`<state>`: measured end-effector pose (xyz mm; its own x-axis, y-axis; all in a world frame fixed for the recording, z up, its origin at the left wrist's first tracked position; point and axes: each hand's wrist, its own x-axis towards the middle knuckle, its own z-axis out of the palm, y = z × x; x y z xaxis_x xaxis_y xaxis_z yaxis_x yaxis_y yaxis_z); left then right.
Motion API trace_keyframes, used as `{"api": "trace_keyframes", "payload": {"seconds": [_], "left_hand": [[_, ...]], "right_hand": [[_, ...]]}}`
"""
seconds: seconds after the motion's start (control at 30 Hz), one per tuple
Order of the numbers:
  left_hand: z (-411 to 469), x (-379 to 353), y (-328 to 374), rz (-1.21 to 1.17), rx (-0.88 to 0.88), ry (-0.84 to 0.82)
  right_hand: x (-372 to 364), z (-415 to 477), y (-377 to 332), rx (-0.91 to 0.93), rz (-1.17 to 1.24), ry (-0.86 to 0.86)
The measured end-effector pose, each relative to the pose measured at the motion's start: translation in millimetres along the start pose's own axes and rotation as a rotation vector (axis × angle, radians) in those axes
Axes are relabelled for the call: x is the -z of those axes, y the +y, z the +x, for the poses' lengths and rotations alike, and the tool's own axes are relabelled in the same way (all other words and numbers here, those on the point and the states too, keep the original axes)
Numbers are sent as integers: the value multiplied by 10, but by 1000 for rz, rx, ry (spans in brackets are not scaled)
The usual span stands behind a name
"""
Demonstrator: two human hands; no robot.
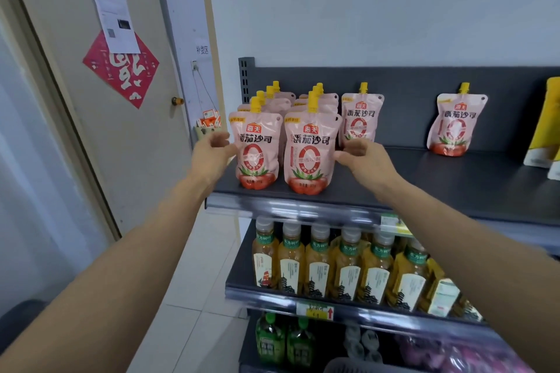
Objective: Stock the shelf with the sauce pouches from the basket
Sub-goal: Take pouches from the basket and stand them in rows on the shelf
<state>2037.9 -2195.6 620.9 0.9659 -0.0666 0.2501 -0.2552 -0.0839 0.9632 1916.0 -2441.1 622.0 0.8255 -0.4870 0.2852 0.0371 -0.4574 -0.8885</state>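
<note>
pink upright sauce pouches [309, 154] between left hand [212, 156] and right hand [365, 159]

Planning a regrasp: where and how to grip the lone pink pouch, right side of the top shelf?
The lone pouch stands against the rear panel, so probably come from the front: pinch its flat shoulders just below the yellow spout, thumb and fingers on free side edges.

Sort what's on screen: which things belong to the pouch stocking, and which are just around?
Job in hand: sauce pouches, top shelf, basket rim at the bottom edge, left hand, right hand.
Just around: tea bottles, green bottles, yellow packs, red door sticker.
</note>
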Motion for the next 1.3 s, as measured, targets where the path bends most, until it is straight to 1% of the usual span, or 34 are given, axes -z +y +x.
{"api": "trace_keyframes", "payload": {"seconds": [0.07, 0.17, 0.3, 0.37, 0.53, 0.6, 0.67, 0.73, 0.87, 0.93, 1.0, 1.03, 1.07, 1.1, 1.13, 1.17, 1.2, 1.27, 1.3], "left_hand": [[-220, -44, 56, -21, -50, 53], [-599, -206, 132, -21, -116, -2], [-1269, -635, 118, 70, -221, -220], [-1580, -870, 16, 112, -207, -356], [-2176, -1391, -513, 252, -15, -701], [-2386, -1533, -758, 318, 55, -824], [-2563, -1644, -1016, 370, 146, -898], [-2721, -1734, -1260, 403, 232, -930], [-3044, -1890, -1720, 478, 355, -1026], [-3196, -1962, -1957, 465, 489, -1068], [-3314, -2023, -2167, 422, 642, -1072], [-3367, -2034, -2254, 449, 621, -1075], [-3411, -2058, -2325, 520, 514, -1088], [-3435, -2090, -2412, 550, 505, -1106], [-3452, -2112, -2493, 614, 512, -1134], [-3478, -2151, -2557, 607, 651, -1114], [-3498, -2174, -2631, 587, 766, -1024], [-3504, -2191, -2812, 623, 709, -1007], [-3502, -2222, -2940, 664, 652, -1047]], "right_hand": [[122, -216, 51, 59, -66, 64], [295, -572, 119, 147, -160, 97], [555, -1089, 348, 164, -230, 60], [675, -1326, 547, 129, -258, 22], [930, -1834, 1278, -82, -311, -152], [1013, -1980, 1582, -217, -333, -222], [1061, -2095, 1862, -367, -332, -295], [1073, -2199, 2106, -465, -330, -352], [1040, -2443, 2528, -535, -406, -488], [1007, -2575, 2709, -583, -453, -547], [973, -2695, 2888, -632, -442, -563], [963, -2741, 2978, -648, -442, -567], [952, -2777, 3067, -659, -456, -577], [947, -2809, 3153, -669, -468, -587], [942, -2831, 3250, -674, -478, -592], [941, -2852, 3346, -684, -484, -600], [930, -2869, 3448, -686, -494, -613], [899, -2888, 3634, -692, -525, -637], [879, -2891, 3727, -698, -539, -639]]}}
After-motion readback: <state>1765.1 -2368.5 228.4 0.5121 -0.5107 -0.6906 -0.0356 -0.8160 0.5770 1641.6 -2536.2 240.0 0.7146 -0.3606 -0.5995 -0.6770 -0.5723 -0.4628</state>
